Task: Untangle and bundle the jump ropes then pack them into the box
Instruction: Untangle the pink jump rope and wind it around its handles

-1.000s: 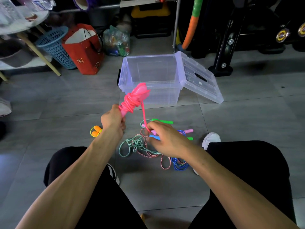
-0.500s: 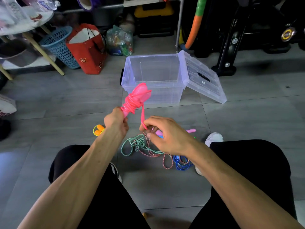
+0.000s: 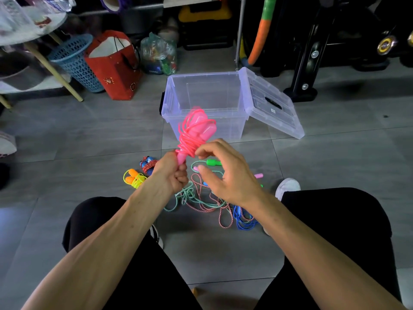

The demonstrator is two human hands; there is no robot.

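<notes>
Head view shows the left hand [image 3: 172, 173] fisted around the lower ends of the pink jump rope [image 3: 194, 130], whose cord is wound around its two handles into a bundle held up in front of the clear box [image 3: 201, 104]. The right hand [image 3: 225, 173] sits just beside the bundle with thumb and forefinger pinched at the lowest wraps, other fingers loosely spread; whether it holds the cord's loose end I cannot tell. To finish this wrap well, the tail likely needs tucking under a tight turn while the left fist keeps the handles from twisting, otherwise the coils may spring loose. The box stands open on the floor, its lid [image 3: 272, 104] leaning at the right. A tangled heap of ropes [image 3: 205, 202] lies below the hands, with a yellow bundle [image 3: 134, 177] and a red bundle [image 3: 148, 164] nearby.
</notes>
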